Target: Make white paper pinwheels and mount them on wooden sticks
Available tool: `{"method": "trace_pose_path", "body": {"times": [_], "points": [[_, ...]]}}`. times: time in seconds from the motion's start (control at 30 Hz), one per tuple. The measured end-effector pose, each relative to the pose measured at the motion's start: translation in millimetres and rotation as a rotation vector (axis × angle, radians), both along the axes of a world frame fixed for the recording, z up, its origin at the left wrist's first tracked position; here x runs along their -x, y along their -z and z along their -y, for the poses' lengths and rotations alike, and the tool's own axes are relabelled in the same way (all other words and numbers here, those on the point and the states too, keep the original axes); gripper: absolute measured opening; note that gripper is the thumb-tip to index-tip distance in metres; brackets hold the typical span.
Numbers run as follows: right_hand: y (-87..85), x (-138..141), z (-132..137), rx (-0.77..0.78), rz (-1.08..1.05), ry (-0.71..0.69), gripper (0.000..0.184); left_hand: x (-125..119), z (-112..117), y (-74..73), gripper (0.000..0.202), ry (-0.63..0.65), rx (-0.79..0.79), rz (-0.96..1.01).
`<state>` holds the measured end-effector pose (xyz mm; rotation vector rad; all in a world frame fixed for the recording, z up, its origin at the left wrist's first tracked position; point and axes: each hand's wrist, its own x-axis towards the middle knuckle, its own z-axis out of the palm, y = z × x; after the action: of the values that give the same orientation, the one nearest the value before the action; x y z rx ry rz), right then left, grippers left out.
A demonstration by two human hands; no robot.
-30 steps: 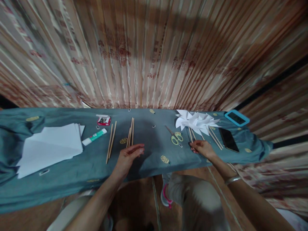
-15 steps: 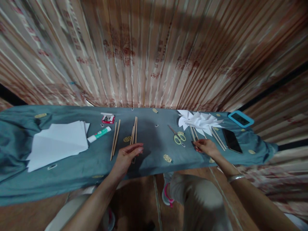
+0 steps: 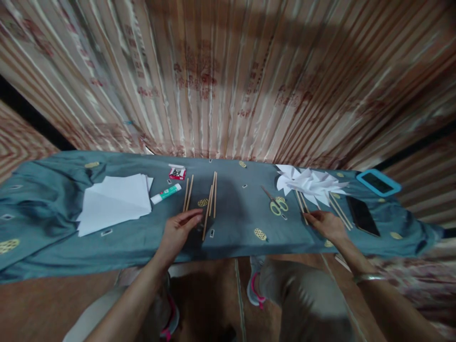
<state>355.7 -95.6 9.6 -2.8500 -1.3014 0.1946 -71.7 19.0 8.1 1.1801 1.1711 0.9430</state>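
Observation:
My left hand [image 3: 180, 231] is over the lower ends of a pair of wooden sticks [image 3: 190, 192], its thumb and fingers drawn together. Whatever may be in that pinch is hidden. Just right of its fingertips lies a group of several more sticks [image 3: 210, 204]. My right hand [image 3: 326, 224] pinches the lower end of a wooden stick [image 3: 302, 205] that runs up to a pile of white folded-paper pinwheels [image 3: 309, 183]. More sticks [image 3: 341, 211] come out of the pile beyond that hand. Between my hands lie scissors [image 3: 277, 204] with pale green handles.
White paper sheets [image 3: 116, 202] are stacked at the left, beside a glue stick [image 3: 166, 193] and a small open red box [image 3: 177, 172] of metal pieces. A black phone [image 3: 363, 216] and a blue-framed device [image 3: 378, 182] lie right. Blue-green cloth [image 3: 235, 237] covers the narrow table before a curtain.
The view has turned left, so things sit further right in the picture. My left hand has shifted left from the middle sticks, uncovering their lower ends. My right hand stays by the pinwheel sticks.

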Motion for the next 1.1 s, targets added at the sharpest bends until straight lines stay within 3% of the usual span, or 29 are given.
{"method": "trace_pose_path", "body": {"times": [0.13, 0.23, 0.43, 0.67, 0.77, 0.97, 1.1], "points": [[-11.3, 22, 4, 0.045, 0.18, -0.024, 0.036, 13, -2, 4.8, 0.037, -0.017, -0.075, -0.055], [-21.9, 52, -3, -0.047, 0.213, -0.075, 0.033, 18, -2, 9.4, 0.032, -0.027, -0.111, -0.057], [-30.8, 132, -54, -0.189, 0.039, -0.368, 0.028, 22, 0, 13.9, 0.021, 0.002, -0.168, -0.105], [-12.1, 224, -119, -0.279, -0.213, -0.68, 0.023, 18, -3, 18.4, 0.014, 0.058, -0.236, -0.204], [-3.7, 252, -135, -0.34, -0.282, -0.74, 0.022, 20, -6, 20.0, 0.013, 0.063, -0.252, -0.24], [11.9, 277, -145, -0.382, -0.342, -0.759, 0.021, 32, -10, 19.5, 0.013, 0.039, -0.29, -0.286], [27.2, 280, -146, -0.525, -0.326, -0.826, 0.02, 43, -16, 17.3, 0.016, 0.017, -0.331, -0.365]]}}
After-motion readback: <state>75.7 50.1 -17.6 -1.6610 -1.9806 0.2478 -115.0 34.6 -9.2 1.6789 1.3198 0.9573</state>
